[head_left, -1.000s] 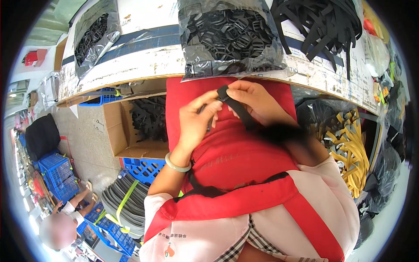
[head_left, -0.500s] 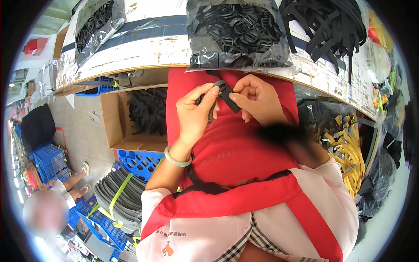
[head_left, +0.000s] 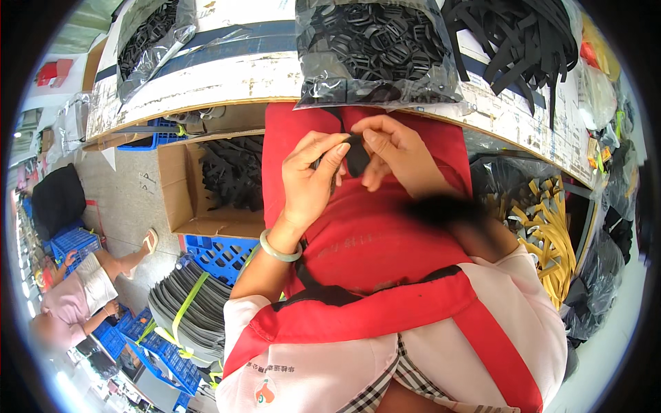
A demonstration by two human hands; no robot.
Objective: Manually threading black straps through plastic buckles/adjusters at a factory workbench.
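Observation:
Over the red apron (head_left: 385,227) on my lap, both hands work at a short black webbing strap (head_left: 357,160). My left hand (head_left: 308,177) pinches it between thumb and forefinger, the other fingers curled behind. My right hand (head_left: 405,157) closes thumb and forefinger at the strap's upper end, its lower fingers bent beside the hanging part. Any buckle on the strap is hidden by my fingers. Just beyond my hands, a clear plastic bag (head_left: 323,91) full of black plastic buckles (head_left: 375,43) lies open at the table's edge.
Black straps (head_left: 520,41) hang over the table (head_left: 241,86) at right; another buckle bag (head_left: 148,48) is at left. Below stand a cardboard box (head_left: 177,196) of black pieces, a blue crate (head_left: 224,258), a strapping bundle (head_left: 184,303) and yellow straps (head_left: 547,251). A person (head_left: 79,296) is at far left.
The strap has turned between my hands, and its buckle has gone out of sight behind my fingers. My right fingers have moved to the strap's upper end. The person at left has shifted.

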